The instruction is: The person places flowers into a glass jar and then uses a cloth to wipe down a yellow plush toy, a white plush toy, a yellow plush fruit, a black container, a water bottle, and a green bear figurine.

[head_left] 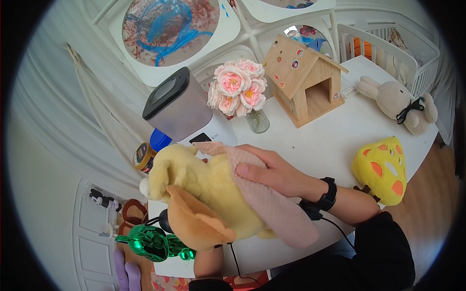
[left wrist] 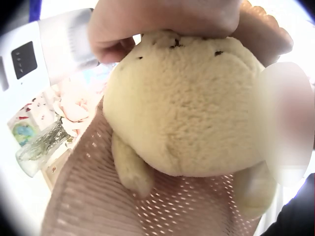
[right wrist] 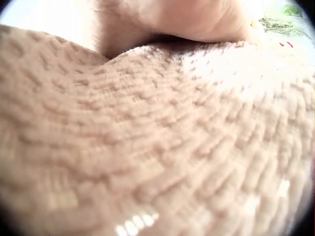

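A yellow plush toy (head_left: 208, 179) is held up over the front of the table, tilted on its side. It has an orange-brown scalloped flap (head_left: 194, 218). Pink textured fabric (head_left: 276, 203) lies along the toy's right side, and my right hand (head_left: 276, 169) grips it there, thumb on top. In the right wrist view that hand rests over the fabric (right wrist: 147, 128), which fills most of the picture. My left hand (left wrist: 167, 19) holds the toy from the other side, fingers curled at its edge in the left wrist view; in the head view the toy hides it.
Behind stand a lidded container (head_left: 179, 106), pink flowers (head_left: 238, 87) in a glass vase (head_left: 257, 121) and a wooden house (head_left: 310, 77). A rabbit plush (head_left: 393, 99) and yellow cheese-shaped plush (head_left: 381, 169) lie right. A shiny green figure (head_left: 150, 242) is front left, near a yellow-labelled tub (head_left: 143, 157).
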Available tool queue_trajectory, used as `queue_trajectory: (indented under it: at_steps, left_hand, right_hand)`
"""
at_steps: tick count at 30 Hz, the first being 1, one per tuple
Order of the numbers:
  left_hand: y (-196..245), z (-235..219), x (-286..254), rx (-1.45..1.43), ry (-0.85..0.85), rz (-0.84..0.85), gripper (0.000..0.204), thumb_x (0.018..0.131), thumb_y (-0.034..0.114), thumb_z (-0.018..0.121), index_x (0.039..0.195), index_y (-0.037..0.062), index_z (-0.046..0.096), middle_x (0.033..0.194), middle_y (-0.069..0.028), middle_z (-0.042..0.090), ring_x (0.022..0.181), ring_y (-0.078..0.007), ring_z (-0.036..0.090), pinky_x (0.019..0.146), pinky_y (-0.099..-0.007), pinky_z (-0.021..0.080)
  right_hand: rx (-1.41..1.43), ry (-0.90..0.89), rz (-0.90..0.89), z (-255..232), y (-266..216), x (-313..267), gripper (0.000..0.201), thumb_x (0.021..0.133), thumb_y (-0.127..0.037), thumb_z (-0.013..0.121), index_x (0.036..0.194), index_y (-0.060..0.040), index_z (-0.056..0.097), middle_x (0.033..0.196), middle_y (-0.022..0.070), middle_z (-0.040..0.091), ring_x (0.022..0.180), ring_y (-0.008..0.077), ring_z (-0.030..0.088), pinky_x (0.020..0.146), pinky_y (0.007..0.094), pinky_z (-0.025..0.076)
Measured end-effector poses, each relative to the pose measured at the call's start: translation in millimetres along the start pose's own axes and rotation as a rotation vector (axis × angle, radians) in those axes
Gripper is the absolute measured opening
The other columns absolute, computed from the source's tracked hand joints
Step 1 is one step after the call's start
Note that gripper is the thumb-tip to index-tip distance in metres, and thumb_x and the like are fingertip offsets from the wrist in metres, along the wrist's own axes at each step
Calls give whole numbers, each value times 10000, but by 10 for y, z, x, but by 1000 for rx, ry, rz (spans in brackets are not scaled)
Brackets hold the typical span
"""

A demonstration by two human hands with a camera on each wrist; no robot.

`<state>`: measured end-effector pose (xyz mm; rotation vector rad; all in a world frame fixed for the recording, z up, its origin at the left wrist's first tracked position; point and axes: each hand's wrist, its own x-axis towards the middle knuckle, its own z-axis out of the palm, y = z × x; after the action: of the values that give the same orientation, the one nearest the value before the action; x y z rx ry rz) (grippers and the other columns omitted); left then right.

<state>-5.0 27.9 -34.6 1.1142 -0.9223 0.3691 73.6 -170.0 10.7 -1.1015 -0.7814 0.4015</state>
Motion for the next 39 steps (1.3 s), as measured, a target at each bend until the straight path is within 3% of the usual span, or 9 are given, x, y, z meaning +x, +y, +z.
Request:
queue_trajectory:
  at_steps: [9,15,17,22,27,29,33,36,39]
  left_hand:
    - [-80,112,-41,62,85,-81,566,895,414,676,1288,37,522,1033,-128,640,983,-302,598,985,-489,459]
    - [141,60,-372,88,135,-151,552,897,395,678,1287,36,523,1033,-124,640,972,-292,600,977,-477,466]
    - [320,-52,-503,103,142,-181,547,898,389,678,1286,36,523,1033,-123,639,968,-289,601,974,-473,468]
    - [476,69,-1049,131,154,-263,536,900,374,679,1285,35,523,1033,-120,639,958,-280,603,967,-464,474]
    - [352,-159,-302,174,189,-315,525,902,358,681,1284,34,524,1033,-117,639,949,-272,606,961,-454,480]
    - [-358,159,528,187,212,-331,521,903,352,681,1284,34,524,1033,-116,639,945,-269,606,958,-450,482]
    - [-514,153,889,208,268,-361,512,905,340,682,1283,33,524,1033,-113,639,938,-262,608,952,-442,487]
    - [-404,94,782,228,308,-389,506,906,331,683,1282,33,524,1033,-111,639,932,-257,610,948,-437,490]
    - [-408,192,607,260,340,-414,499,907,321,684,1281,32,524,1032,-110,638,926,-252,611,944,-431,493]
  right_hand:
    - [18,392,-166,-206,0,34,349,1007,-305,618,1172,2,611,934,13,662,837,63,589,757,244,487]
    - [-155,258,-207,-219,-235,-45,371,1019,-316,591,1215,-1,580,1053,46,620,963,86,555,836,274,469]
    - [-29,14,26,-199,-252,-25,437,1019,-355,584,1273,-1,561,1181,75,604,1074,101,539,894,290,457]
    - [143,-41,71,-58,-89,-12,466,1010,-377,595,1281,2,580,1128,62,655,999,89,599,850,263,486]
    - [158,135,-42,-41,-36,-8,407,998,-330,624,1225,8,622,1004,41,694,858,64,638,762,236,514]
    - [154,273,-108,-86,-113,-35,371,990,-294,640,1201,11,636,983,40,696,844,60,640,743,235,518]
    - [114,259,-18,-166,-253,-62,406,994,-321,627,1236,4,617,1019,43,690,867,58,635,759,234,512]
    - [20,145,28,-193,-198,-46,510,990,-403,620,1301,-3,569,1123,55,670,948,65,626,807,253,511]
    - [43,-186,254,-95,-244,-88,661,974,-486,618,1408,-7,480,1274,79,610,1099,99,587,911,273,485]
